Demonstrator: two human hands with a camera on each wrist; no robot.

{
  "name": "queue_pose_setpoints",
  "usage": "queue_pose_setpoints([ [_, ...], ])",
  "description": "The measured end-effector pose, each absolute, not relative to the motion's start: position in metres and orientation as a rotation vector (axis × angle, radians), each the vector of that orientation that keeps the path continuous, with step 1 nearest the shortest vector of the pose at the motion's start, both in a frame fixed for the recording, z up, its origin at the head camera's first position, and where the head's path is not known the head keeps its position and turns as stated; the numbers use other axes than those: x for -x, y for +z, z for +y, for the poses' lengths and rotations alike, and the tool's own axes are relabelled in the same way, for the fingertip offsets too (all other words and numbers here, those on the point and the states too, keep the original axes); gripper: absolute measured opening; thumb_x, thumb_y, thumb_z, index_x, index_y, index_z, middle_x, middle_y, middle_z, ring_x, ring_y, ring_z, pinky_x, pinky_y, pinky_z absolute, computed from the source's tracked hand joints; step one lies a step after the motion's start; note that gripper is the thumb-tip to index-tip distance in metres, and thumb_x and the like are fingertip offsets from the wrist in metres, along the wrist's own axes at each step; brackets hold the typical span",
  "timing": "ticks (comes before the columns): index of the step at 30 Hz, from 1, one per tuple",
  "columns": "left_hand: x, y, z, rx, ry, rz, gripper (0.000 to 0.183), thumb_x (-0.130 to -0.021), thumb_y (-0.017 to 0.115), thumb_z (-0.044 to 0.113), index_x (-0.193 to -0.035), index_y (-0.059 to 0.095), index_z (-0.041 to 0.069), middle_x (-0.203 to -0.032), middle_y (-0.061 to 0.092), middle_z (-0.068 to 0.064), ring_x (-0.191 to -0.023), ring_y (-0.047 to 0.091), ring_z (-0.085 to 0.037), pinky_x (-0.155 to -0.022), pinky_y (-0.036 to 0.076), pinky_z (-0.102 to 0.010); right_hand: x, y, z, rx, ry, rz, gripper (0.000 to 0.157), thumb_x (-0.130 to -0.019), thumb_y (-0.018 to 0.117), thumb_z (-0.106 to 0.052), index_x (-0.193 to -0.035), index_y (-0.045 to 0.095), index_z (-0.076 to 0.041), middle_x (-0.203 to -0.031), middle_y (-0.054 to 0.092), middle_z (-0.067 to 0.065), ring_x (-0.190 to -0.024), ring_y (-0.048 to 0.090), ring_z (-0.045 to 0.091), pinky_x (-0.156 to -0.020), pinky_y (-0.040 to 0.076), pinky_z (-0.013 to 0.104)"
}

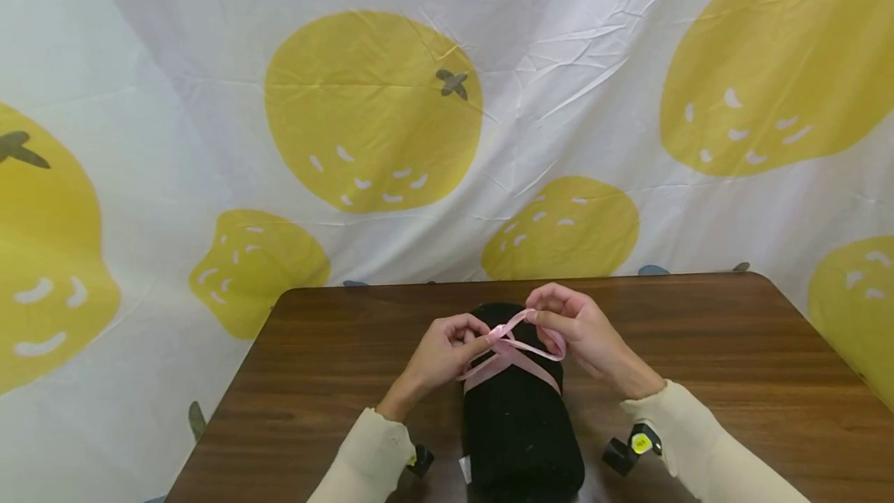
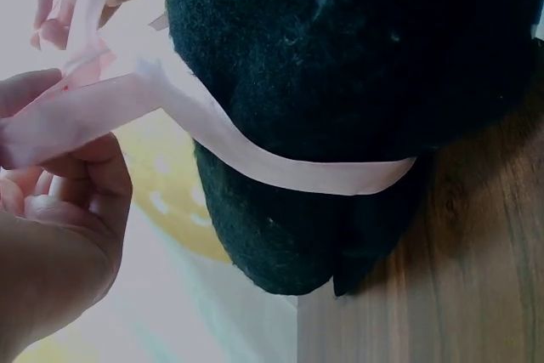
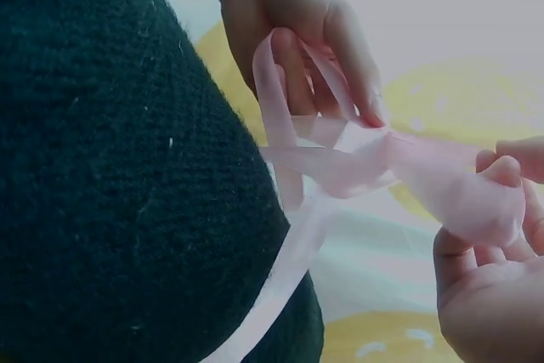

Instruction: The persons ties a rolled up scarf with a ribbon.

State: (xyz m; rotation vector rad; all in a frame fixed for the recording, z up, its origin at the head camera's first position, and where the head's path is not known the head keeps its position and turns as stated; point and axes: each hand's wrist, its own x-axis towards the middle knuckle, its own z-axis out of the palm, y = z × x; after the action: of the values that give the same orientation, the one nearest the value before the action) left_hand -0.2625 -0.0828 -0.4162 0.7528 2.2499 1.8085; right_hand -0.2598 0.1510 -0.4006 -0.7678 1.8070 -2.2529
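A long black bundle of fuzzy cloth (image 1: 520,425), with a small white tag low on its left side, lies lengthwise on the table. Pink ribbon (image 2: 293,174) runs around it and crosses on top. Over the far part of the bundle, my left hand (image 1: 443,352) pinches the ribbon between thumb and index finger, close to where the strands gather. My right hand (image 1: 576,332) pinches another stretch of it to the right, and a loop hangs below those fingers. In the right wrist view, a ribbon loop (image 3: 265,82) stands up beside the left hand (image 3: 293,6).
The brown wooden table (image 1: 335,402) extends on both sides of the bundle. Behind its far edge hangs a white cloth (image 1: 209,138) printed with yellow fruit. A small black camera (image 1: 618,455) sits at the right wrist, another (image 1: 421,460) at the left.
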Motion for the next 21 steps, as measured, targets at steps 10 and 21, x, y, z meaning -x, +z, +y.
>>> queue_pose_setpoints([
  [10, 0.27, -0.429, -0.088, -0.758, 1.695, 2.207, 0.017, -0.087, 0.066, 0.025, -0.095, 0.065, 0.009, -0.062, 0.051, -0.022, -0.042, 0.038, -0.01, -0.039, 0.032, -0.022, 0.264, -0.395, 0.162, 0.807, -1.972, 1.877, 0.018, -0.093, 0.055, -0.007, -0.109, 0.052, -0.001, -0.088, 0.067, 0.003, -0.039, 0.028, 0.02, -0.033, 0.02, 0.032],
  [21, 0.27, -0.428, -0.096, -0.768, 1.558, 2.257, 0.018, -0.087, 0.066, 0.028, -0.099, 0.066, 0.014, -0.054, 0.05, -0.005, -0.043, 0.04, -0.012, -0.04, 0.032, -0.024, 0.271, -0.383, 0.179, 0.815, -1.398, 2.241, 0.021, -0.087, 0.066, -0.017, -0.105, 0.063, -0.007, -0.085, 0.067, 0.009, -0.048, 0.044, 0.008, -0.043, 0.037, 0.022],
])
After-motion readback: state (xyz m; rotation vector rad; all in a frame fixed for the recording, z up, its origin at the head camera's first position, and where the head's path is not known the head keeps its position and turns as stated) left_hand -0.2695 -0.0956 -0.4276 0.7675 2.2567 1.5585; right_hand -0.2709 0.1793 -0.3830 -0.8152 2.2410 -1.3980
